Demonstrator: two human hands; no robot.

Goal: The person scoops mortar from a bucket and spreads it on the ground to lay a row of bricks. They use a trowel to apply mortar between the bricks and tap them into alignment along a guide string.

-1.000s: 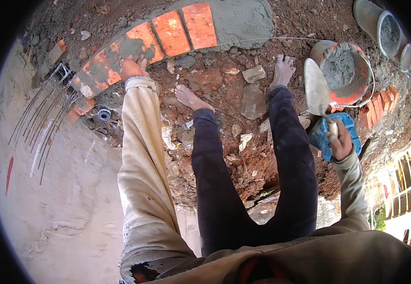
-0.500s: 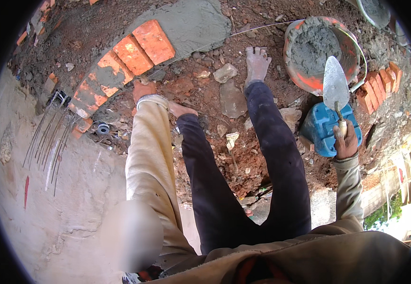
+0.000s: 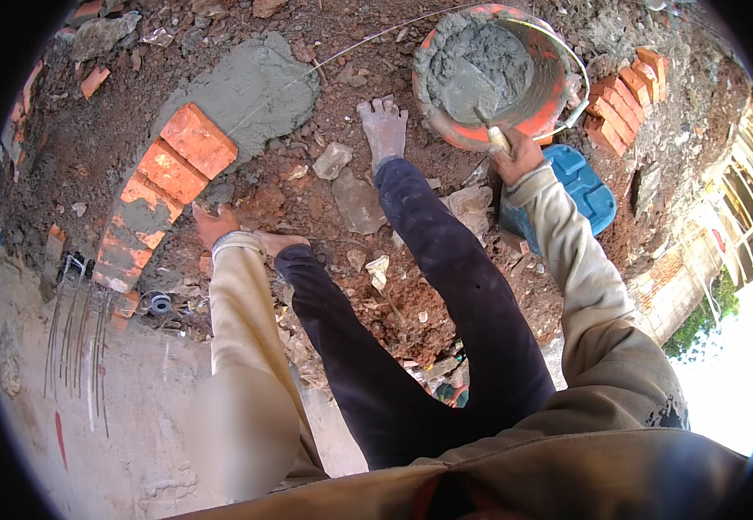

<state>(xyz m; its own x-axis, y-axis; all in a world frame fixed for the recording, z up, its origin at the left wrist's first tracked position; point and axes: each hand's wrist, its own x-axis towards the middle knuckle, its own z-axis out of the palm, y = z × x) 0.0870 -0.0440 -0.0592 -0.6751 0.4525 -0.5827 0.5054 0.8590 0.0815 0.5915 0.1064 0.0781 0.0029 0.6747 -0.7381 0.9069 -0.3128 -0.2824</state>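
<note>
My right hand (image 3: 519,158) is closed around the handle of a trowel (image 3: 499,139). Its blade is down in the grey mortar (image 3: 489,65) inside an orange-red bucket (image 3: 550,104), partly sunk in the mix. On the left, my left hand (image 3: 214,227) rests low beside a row of red bricks (image 3: 172,171), its fingers somewhat apart and nothing seen in them. Several bricks lie side by side there, the nearer ones smeared with mortar. Beyond the row spreads a bed of wet mortar (image 3: 259,91).
A blue plastic container (image 3: 580,186) stands beside my right forearm. More bricks (image 3: 623,104) are lined up right of the bucket. A thin string (image 3: 368,39) crosses the mortar bed. Bent steel rods (image 3: 77,329) stick out by the wall at left. Stones (image 3: 359,199) lie between my feet.
My right hand has swung the trowel from above the blue container left and forward, into the bucket's mortar. The view has shifted; my left hand stays by the bricks.
</note>
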